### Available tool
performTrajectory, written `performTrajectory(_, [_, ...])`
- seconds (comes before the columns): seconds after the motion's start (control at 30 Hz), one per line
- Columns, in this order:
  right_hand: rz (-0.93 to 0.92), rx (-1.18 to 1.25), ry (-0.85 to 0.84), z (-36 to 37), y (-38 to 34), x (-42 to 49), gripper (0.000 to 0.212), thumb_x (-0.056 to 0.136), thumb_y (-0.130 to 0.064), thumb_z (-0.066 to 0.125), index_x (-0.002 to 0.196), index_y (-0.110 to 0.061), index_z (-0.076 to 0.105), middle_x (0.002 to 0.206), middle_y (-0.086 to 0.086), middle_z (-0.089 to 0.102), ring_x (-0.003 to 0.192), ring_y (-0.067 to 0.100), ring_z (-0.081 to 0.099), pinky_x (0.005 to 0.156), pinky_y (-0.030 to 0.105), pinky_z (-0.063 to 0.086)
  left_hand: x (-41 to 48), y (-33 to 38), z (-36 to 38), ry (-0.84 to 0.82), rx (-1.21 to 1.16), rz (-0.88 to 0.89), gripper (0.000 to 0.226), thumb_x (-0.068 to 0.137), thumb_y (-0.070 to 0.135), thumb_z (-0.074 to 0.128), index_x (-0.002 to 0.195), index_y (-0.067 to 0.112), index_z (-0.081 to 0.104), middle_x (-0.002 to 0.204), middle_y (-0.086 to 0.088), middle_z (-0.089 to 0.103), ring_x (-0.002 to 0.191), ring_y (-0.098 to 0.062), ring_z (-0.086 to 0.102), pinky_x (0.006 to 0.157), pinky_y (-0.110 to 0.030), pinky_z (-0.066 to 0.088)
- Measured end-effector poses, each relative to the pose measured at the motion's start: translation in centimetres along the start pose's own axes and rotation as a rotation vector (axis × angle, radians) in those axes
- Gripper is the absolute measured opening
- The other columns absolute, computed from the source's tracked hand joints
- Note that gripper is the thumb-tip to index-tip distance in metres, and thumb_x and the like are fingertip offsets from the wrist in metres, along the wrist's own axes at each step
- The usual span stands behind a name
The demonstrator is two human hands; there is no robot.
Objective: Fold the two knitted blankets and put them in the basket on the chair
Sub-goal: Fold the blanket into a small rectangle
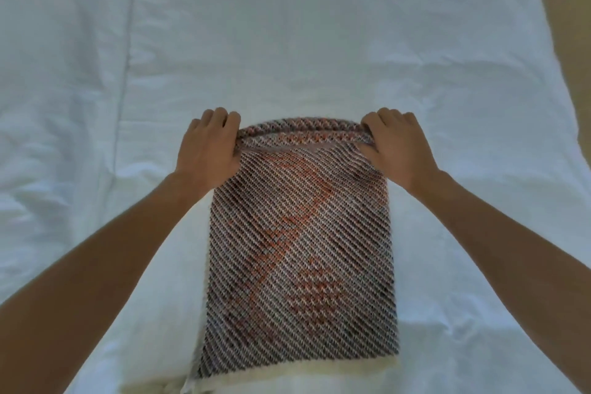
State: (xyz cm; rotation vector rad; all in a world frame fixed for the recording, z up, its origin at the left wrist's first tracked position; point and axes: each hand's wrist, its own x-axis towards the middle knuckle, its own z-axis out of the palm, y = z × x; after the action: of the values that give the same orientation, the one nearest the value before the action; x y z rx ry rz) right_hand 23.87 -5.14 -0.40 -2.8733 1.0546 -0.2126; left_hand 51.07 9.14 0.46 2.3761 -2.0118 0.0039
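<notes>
L hand (209, 150), R hand (396, 147): fingers curled, clamped on far corners of blanket (300, 234). Risk: layers slip, knit stretches if pull uneven, so fold goes skew.

The person's left hand (208, 150) and right hand (396, 150) are bare, uncovered from the knuckles back to the wrists. The left forearm (105, 249) and right forearm (499, 243) are bare too, with skin showing along their whole visible length to the lower corners of the view, slim and tapering toward the wrists. The fingernails are hidden, so nothing can be told of them.
</notes>
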Motion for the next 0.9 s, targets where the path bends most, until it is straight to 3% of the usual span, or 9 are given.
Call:
performTrajectory(0.17, [0.034,-0.004,-0.043,-1.5,-3.2,-6.8,0.044,0.065,-0.018,0.081,0.101,-0.005,0.060,0.090,0.014,0.060,0.080,0.034,0.058,0.073,0.041,0.046,-6.9,1.7,-0.8,0.012,-0.005,-0.014,0.047,0.053,0.005,0.081,0.090,0.001,0.053,0.088,-0.018,0.055,0.077,-0.034,0.053,0.065,-0.042,0.046])
performTrajectory(0.3, [0.100,0.000,-0.109,-1.5,-6.2,-12.2,0.050,0.058,-0.017,0.085,0.100,-0.008,0.060,0.093,0.013,0.060,0.088,0.034,0.058,0.075,0.043,0.047,-12.8,3.9,-0.3,-0.037,-0.019,-0.032,0.056,0.046,0.003,0.078,0.094,0.004,0.049,0.092,-0.018,0.055,0.079,-0.035,0.054,0.066,-0.043,0.049])
performTrajectory(0.47, [0.134,-0.037,-0.145,-0.9,-9.4,-18.2,0.050,0.054,-0.016,0.084,0.097,-0.010,0.060,0.090,0.011,0.059,0.083,0.032,0.056,0.073,0.041,0.048,-19.8,6.0,0.5,-0.115,-0.015,-0.013,0.061,0.043,0.000,0.078,0.094,0.008,0.045,0.090,-0.017,0.055,0.081,-0.036,0.056,0.066,-0.043,0.051])
performTrajectory(0.9, [0.119,-0.023,-0.179,2.2,-15.6,-30.3,0.038,0.055,-0.003,0.073,0.089,-0.012,0.059,0.080,0.007,0.054,0.074,0.028,0.050,0.066,0.037,0.044,-31.4,8.0,2.7,-0.256,-0.002,0.018,0.046,0.048,0.000,0.070,0.087,0.009,0.049,0.082,-0.012,0.054,0.071,-0.032,0.055,0.059,-0.036,0.049])
